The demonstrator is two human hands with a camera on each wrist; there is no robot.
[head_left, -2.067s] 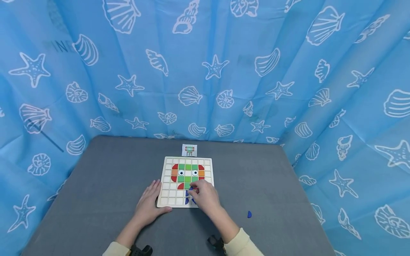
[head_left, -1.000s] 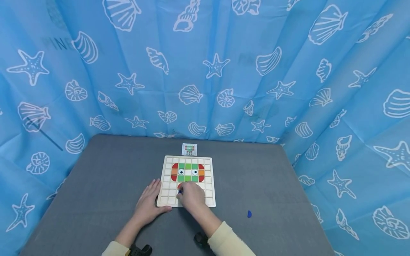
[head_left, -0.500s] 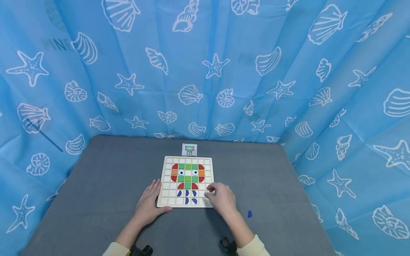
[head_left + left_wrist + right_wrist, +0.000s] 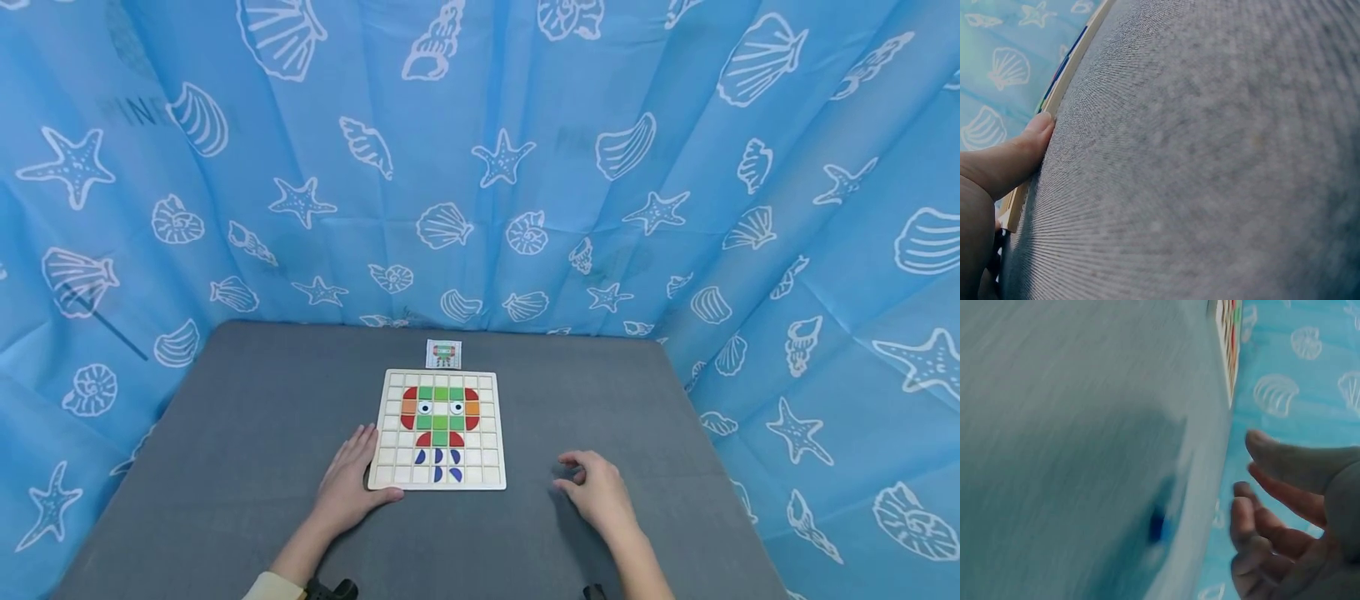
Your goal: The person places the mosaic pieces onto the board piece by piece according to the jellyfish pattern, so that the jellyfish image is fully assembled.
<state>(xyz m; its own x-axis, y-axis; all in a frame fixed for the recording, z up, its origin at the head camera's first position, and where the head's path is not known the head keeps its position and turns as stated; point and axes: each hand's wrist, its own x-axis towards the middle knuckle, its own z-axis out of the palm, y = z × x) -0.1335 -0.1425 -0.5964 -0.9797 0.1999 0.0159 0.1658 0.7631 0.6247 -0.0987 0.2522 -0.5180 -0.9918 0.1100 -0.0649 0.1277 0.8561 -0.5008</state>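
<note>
My left hand (image 4: pixel 348 475) rests at the near left corner of a pale wooden grid board (image 4: pixel 491 477), its fingers along the left side. In the left wrist view, the thumb (image 4: pixel 1025 150) touches the board's edge. Red, orange and green tiles form a figure with two eye tiles (image 4: pixel 457 408) on the board; several blue half-round pieces (image 4: pixel 438 457) lie below. To the right of the board, my right hand (image 4: pixel 596 492) hovers over the table, thumb and forefinger apart, holding nothing. A loose blue piece (image 4: pixel 1157 526) lies on the cloth in the right wrist view; the hand hides it in the head view.
A small pattern card (image 4: pixel 443 354) lies just beyond the board's far edge. Grey cloth (image 4: pixel 285 400) covers the table. A blue curtain (image 4: pixel 480 167) with white shell and starfish prints hangs behind it and along the sides.
My right hand placed a blue piece on the board's left leg column, withdrew from the board, and moved right over the loose blue piece. The left hand and board stay put.
</note>
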